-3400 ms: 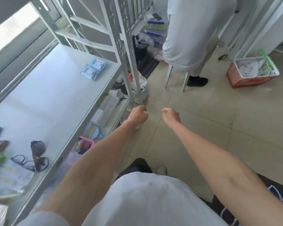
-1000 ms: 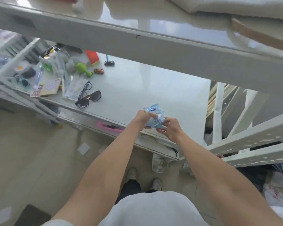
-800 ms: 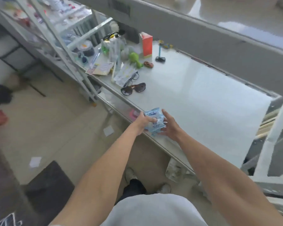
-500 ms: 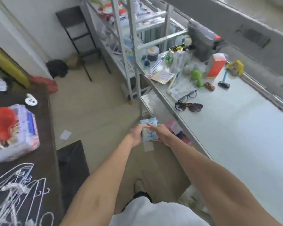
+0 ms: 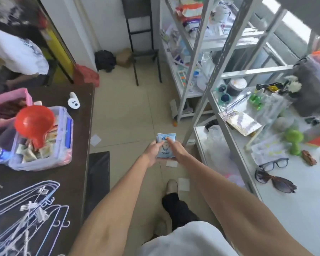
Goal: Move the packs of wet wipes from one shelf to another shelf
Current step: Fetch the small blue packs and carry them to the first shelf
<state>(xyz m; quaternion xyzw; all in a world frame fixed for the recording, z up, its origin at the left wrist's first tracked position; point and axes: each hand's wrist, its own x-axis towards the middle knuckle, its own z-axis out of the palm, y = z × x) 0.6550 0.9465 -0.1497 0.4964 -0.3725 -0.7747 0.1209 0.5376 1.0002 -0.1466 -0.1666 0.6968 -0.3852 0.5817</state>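
Observation:
A light blue pack of wet wipes [image 5: 165, 145] is held out over the floor in the middle of the view. My left hand [image 5: 152, 154] grips its left edge and my right hand [image 5: 177, 151] grips its right side, one finger lying across the top. The white shelf [image 5: 303, 204] I carried it from runs along the right. A second white metal shelf rack [image 5: 196, 43], crowded with goods, stands ahead on the right.
A dark table [image 5: 81, 145] on the left carries a clear bin [image 5: 42, 143] with a red scoop, a pink basket and wire hangers. Sunglasses [image 5: 277, 183], spectacles and a green toy lie on the right shelf. A black chair [image 5: 142, 50] stands ahead. Another person bends at far left.
I lifted the wipes off the white shelf with both hands and turned left. The pack now hangs over the floor, away from the shelf edge, facing the far rack.

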